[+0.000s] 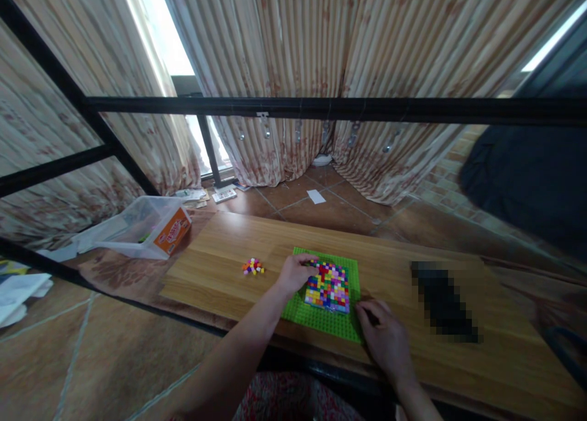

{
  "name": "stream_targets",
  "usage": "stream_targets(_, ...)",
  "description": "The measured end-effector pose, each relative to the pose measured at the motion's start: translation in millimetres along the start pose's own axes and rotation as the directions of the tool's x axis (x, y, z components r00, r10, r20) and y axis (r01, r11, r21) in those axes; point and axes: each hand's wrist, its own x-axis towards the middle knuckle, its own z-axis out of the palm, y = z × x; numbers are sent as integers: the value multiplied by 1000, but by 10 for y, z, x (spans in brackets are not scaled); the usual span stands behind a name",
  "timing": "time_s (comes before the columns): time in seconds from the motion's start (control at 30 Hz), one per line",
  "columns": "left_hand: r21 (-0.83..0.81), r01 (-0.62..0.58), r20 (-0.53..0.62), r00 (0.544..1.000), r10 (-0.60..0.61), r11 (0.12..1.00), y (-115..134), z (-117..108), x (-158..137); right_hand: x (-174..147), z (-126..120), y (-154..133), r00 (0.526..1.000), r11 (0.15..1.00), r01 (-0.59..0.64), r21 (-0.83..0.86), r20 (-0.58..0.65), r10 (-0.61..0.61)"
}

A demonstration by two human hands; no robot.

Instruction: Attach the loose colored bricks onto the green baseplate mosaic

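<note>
Head camera, looking down and forward: a person sits at a low, light wooden bench (220,268) set on a brown tiled floor (321,210), with striped beige curtains (293,72) hanging behind a black metal frame (330,109). A square green studded baseplate (323,320) lies flat near the middle of the bench, and a block of small multicoloured bricks (328,285) in red, yellow, blue, pink and purple covers its centre. The left hand (296,273) rests at the baseplate's upper left edge, fingers bent onto the top left corner of the brick block; whether it pinches a single brick there cannot be told. The right hand (385,338) lies flat on the bench at the baseplate's lower right corner, fingers loosely curled and touching the plate's edge, gripping nothing that shows. A small heap of loose coloured bricks (253,266) sits on the bench just left of the left hand, apart from the baseplate. A dark, blurred-out oblong (443,301) lies on the bench well to the right. Off the bench at the far left, a clear plastic tub with an orange label (149,225) stands on the floor, with scattered white papers (22,289) nearer the frame's edge.
</note>
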Motion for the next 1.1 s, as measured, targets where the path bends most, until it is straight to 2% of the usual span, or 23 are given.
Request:
stream_targets(0.3,-25,48,-3,999,-48,999,57,8,9,7,-1,-2,1000,999,-12,47,24,11)
stream_targets(0.5,-54,41,1,999,-41,998,67,11,13,0,-1,-14,1000,999,-18,42,11,18)
stream_targets(0.73,-90,4,62,998,1,996,57,-17,-32,7,0,-3,999,999,-24,41,22,23)
stream_targets(1.1,-48,-25,167,985,33,999,51,-119,-12,-3,11,36,999,999,-22,31,26,21)
